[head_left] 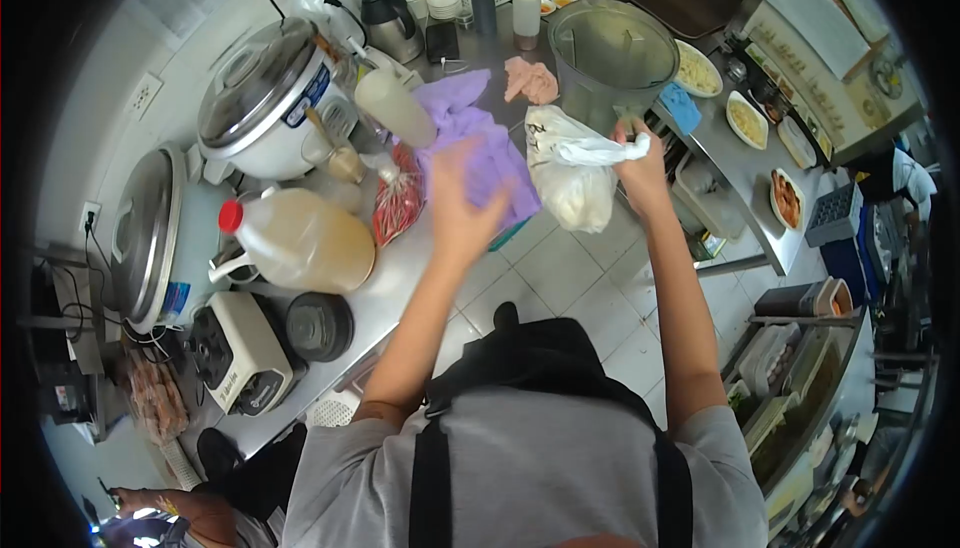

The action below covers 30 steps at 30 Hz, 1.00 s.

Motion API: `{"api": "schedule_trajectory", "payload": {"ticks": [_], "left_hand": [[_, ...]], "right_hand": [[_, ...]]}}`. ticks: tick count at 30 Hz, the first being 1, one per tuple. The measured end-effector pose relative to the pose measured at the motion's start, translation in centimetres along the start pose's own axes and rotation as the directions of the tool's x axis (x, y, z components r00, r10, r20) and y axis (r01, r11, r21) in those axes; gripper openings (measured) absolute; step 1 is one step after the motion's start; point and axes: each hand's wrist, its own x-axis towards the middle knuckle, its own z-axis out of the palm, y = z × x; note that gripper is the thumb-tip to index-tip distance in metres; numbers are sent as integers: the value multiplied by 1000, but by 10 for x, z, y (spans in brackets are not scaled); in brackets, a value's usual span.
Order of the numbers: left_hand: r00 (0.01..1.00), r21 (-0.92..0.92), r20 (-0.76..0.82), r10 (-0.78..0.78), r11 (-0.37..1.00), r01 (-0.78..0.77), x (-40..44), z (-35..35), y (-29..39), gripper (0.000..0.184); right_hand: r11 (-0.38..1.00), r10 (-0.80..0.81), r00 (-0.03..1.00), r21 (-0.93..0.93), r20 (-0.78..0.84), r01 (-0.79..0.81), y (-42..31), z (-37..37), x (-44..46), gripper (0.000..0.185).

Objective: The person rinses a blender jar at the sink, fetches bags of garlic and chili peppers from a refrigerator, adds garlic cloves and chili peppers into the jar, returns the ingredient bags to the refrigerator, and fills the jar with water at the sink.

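I see the white bag hanging in the gap between the two hands, in front of the body and over the floor. The right hand is the near one: it has the twisted neck of the bag pinched in its fingers. From that hand, the full part hangs off to the left, so the fat end points to the left hand's side and the thin end sits in the right hand. The bag's long way runs on a slant, from the neck down to its round bottom. I see the left hand well apart from the bag, with its fingers spread and nothing gripped that I can make out. It is a bit blurry, and it is by the purple cloth at the edge of the surface. I can't tell if it touches the cloth. The big metal pot is just past the bag.
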Motion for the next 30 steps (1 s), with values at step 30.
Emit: {"api": "schedule_trajectory", "payload": {"ticks": [30], "left_hand": [[677, -392, 188, -711, 578, 716, 110, 185, -27, 26]], "right_hand": [[939, -297, 839, -22, 455, 344, 54, -37, 161, 29]]}}
